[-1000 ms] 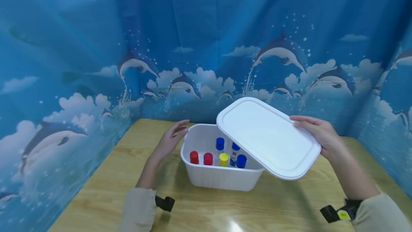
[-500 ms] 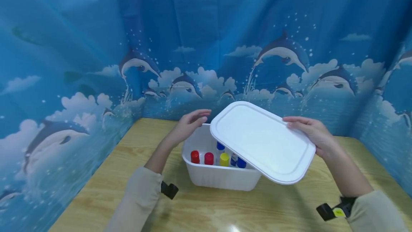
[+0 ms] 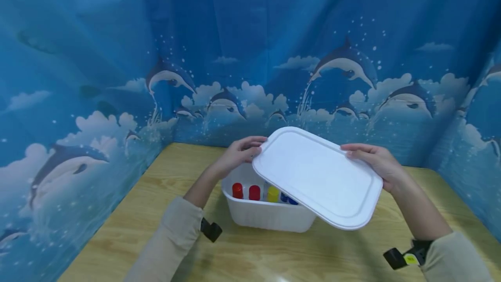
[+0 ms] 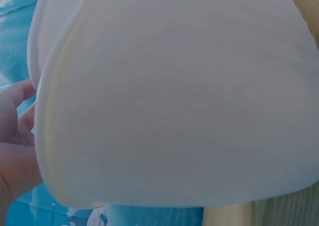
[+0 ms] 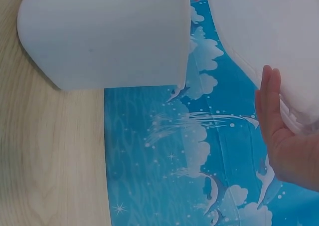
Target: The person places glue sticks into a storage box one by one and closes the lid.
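Note:
A white rectangular lid (image 3: 317, 177) is held tilted above a white plastic box (image 3: 270, 217), hiding much of its right side. My right hand (image 3: 377, 164) grips the lid's right end, thumb on top and fingers below. At the lid's upper left corner my left hand (image 3: 238, 153) meets the edge, thumb and fingers seeming to pinch it. Inside the box stand several small capped tubes: a red cap (image 3: 237, 190), a deeper red cap (image 3: 254, 193), a yellow cap (image 3: 272, 194) and partly covered blue caps (image 3: 292, 201). The box wall (image 4: 174, 111) fills most of the left wrist view.
The box stands on a wood-grain table (image 3: 156, 212). A blue curtain (image 3: 250, 55) printed with dolphins and clouds hangs behind the table and along its sides. Black wrist cameras (image 3: 211, 229) are strapped on both wrists.
My left hand has moved right from the box's left rim to the lid's corner. The lid has come slightly left and down in my right hand, covering more of the blue caps.

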Motion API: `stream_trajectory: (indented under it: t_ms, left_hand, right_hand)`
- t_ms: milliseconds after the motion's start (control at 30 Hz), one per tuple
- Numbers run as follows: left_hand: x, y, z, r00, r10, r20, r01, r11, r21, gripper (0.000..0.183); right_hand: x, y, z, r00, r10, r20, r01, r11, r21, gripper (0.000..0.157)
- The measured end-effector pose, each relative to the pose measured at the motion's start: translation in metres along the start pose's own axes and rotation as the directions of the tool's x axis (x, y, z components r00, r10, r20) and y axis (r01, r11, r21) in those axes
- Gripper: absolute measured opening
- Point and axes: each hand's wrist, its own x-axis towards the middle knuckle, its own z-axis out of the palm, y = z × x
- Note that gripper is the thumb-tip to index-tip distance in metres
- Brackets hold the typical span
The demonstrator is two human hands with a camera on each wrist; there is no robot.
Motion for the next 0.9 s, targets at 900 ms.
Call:
stream_trajectory:
  t_ms: [900]
  left_hand:
    - [-0.012, -0.001, 0.001, 0.988, -0.152, 0.036, 0.153, 0.89, -0.43, 0.039]
  right_hand:
    - [0.007, 0.003, 0.002, 0.993, 0.011, 0.116, -0.01, 1.0, -0.013, 0.015]
